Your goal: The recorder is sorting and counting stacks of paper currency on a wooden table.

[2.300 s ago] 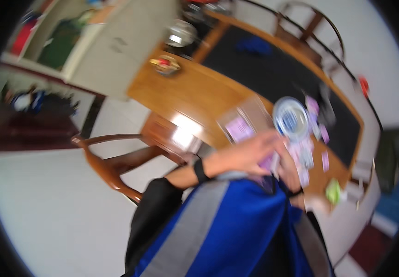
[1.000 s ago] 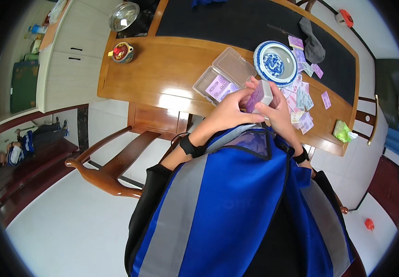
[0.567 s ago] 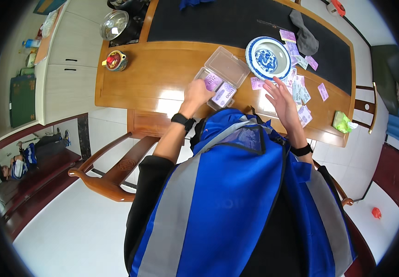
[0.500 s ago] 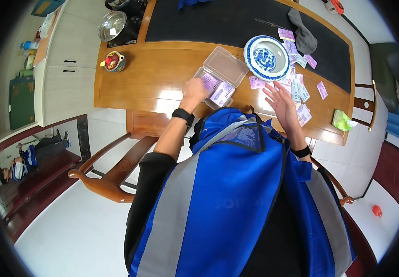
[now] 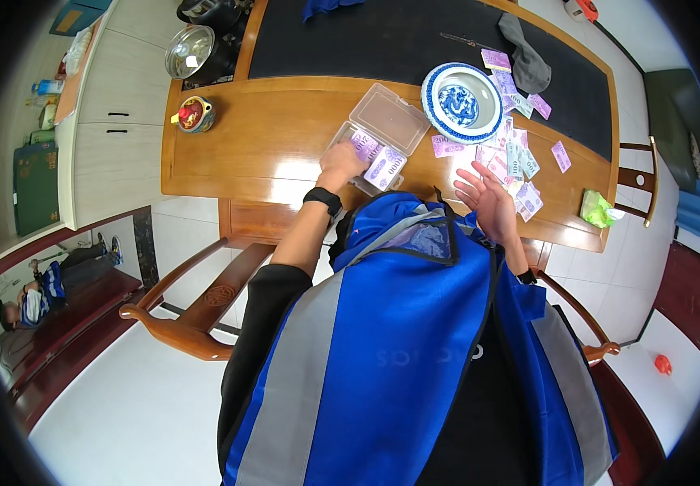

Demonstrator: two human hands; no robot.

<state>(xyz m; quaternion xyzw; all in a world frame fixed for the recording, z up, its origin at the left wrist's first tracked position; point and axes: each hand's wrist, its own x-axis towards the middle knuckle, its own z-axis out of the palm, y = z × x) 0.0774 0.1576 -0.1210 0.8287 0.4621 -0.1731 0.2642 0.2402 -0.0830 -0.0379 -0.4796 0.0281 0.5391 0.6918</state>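
Note:
My left hand (image 5: 341,165) is over the near left side of a clear plastic box (image 5: 404,168), its fingers curled down beside a purple banknote (image 5: 363,147). The fingertips are hidden, so what they grip cannot be made out. A stack of pale purple notes (image 5: 385,168) lies in the box's right part. The box's clear lid (image 5: 389,118) is folded back, away from me. My right hand (image 5: 486,200) hovers palm up with fingers apart, holding nothing. Just beyond it, loose purple and bluish play-money notes (image 5: 514,159) lie scattered on the wooden table (image 5: 273,154).
A blue-and-white porcelain bowl (image 5: 462,103) stands behind the notes. Farther back lies a grey cloth (image 5: 527,61). A small painted pot (image 5: 194,114) is at the left, a green-and-white packet (image 5: 597,209) at the right edge. A person lies on a bench (image 5: 70,324) at far left.
My right hand has lowered slightly toward me and its palm has turned upward. My left hand stays at the box with its fingers a little farther in. The whole view has shifted slightly.

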